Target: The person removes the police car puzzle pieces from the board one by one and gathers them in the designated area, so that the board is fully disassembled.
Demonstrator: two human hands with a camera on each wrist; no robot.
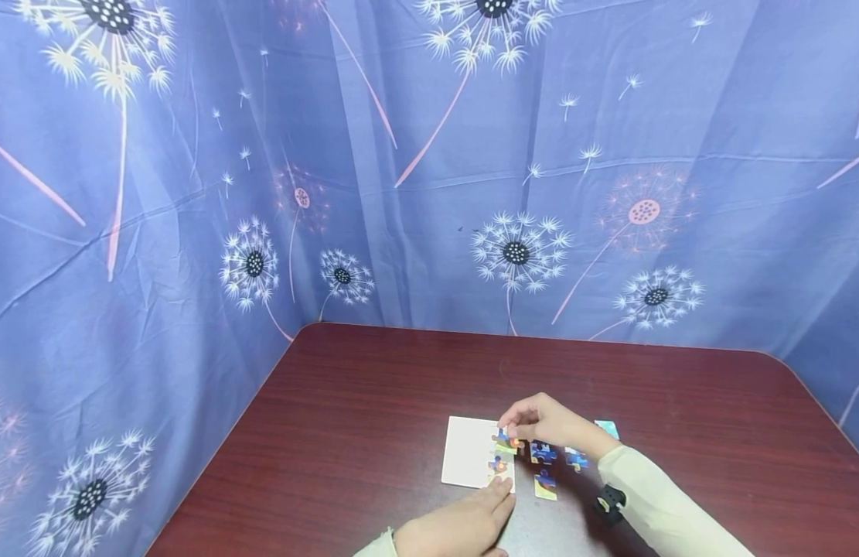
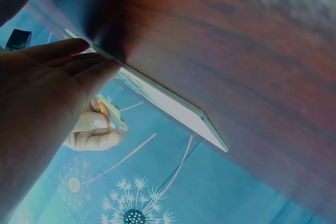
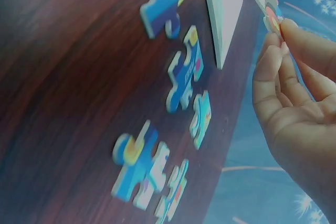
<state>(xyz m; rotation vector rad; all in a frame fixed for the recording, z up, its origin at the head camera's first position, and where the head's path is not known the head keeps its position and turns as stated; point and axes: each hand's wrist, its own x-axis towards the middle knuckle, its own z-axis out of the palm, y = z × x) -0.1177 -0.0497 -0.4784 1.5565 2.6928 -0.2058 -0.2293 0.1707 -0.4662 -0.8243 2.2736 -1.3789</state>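
My right hand (image 1: pixel 543 422) pinches a jigsaw puzzle piece (image 3: pixel 271 13) between thumb and fingertips, raised over the right side of a white puzzle board (image 1: pixel 465 449). The piece is blue, orange and yellow-green on its face. My left hand (image 1: pixel 464 522) lies with its fingers extended at the near right corner of the board. Just beyond those fingertips, another puzzle piece (image 1: pixel 497 466) sits on the board. In the left wrist view the left fingertips (image 2: pixel 107 67) rest at the board's edge, and the right hand (image 2: pixel 94 132) with its piece shows behind.
Several loose puzzle pieces (image 3: pixel 137 169) lie on the dark red wooden table (image 1: pixel 359 402) to the right of the board, one (image 1: pixel 544 485) nearest me. A light blue piece (image 1: pixel 608 428) is partly behind the right wrist. A blue dandelion-print curtain (image 1: pixel 415 255) hangs behind and left.
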